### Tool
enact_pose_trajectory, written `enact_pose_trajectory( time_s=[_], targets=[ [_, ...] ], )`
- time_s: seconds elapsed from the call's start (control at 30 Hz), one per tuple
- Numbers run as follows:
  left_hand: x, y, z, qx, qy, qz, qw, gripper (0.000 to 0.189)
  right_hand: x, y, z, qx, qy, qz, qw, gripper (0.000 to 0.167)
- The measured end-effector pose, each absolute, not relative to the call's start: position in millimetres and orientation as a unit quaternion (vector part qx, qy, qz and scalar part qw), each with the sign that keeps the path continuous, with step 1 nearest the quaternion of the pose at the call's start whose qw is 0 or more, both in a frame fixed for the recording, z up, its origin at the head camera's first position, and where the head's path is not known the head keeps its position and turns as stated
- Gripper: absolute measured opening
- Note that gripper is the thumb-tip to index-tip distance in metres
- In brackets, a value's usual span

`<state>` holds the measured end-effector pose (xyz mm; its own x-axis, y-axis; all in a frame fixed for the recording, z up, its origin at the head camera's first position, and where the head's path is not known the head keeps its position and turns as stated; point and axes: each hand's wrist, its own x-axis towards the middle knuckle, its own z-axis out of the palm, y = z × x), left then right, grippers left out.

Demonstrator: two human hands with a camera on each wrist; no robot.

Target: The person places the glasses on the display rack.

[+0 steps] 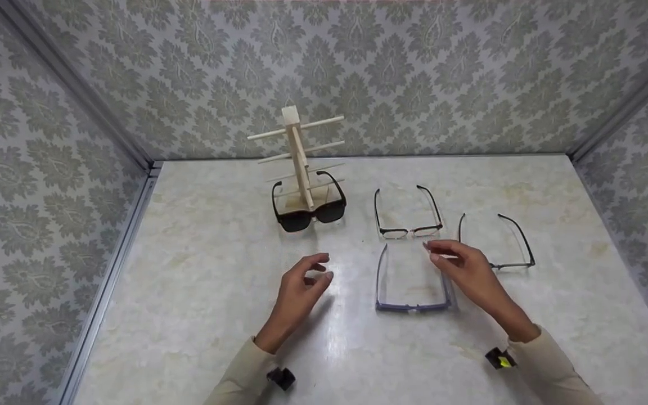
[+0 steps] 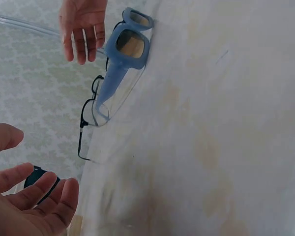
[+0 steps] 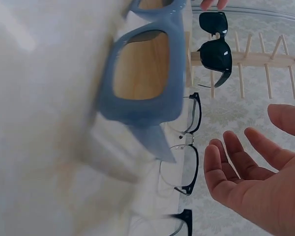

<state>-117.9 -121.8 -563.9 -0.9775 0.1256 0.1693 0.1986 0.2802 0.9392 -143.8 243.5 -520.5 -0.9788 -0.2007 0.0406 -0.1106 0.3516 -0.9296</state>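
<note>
Blue-framed sunglasses (image 1: 394,307) stand on the table with their arms spread toward the back. My right hand (image 1: 466,273) hovers at the right arm of this pair, thumb and fingers apart in the right wrist view; whether a fingertip touches the arm I cannot tell. Left of the pair, my left hand (image 1: 296,292) hangs over the table with loosely bent fingers and nothing in them. Black sunglasses (image 1: 296,221) sit on the lowest part of a wooden eyewear stand (image 1: 296,140), whose upper pegs are bare.
Half-rimmed glasses (image 1: 438,216) with dark arms lie behind the blue pair. Another thin dark-framed pair (image 1: 523,239) lies to the right, partly hidden by my right hand. Patterned walls (image 1: 358,73) enclose the marbled table (image 1: 189,292) at the back and both sides.
</note>
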Motion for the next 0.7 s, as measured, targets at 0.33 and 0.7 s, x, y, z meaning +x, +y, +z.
enact_pose_trajectory(
  time_s=[0.33,0.7],
  targets=[
    [-112,-102,-571,-0.124,-0.785,-0.607,0.004,0.044,-116,261,-534,-0.074,0.831,-0.551,0.010,0.034],
    [-106,-79,-577,-0.138,-0.773,-0.619,-0.036,0.048,-98,277,-553,-0.034,0.835,-0.549,0.013,0.034]
  ],
)
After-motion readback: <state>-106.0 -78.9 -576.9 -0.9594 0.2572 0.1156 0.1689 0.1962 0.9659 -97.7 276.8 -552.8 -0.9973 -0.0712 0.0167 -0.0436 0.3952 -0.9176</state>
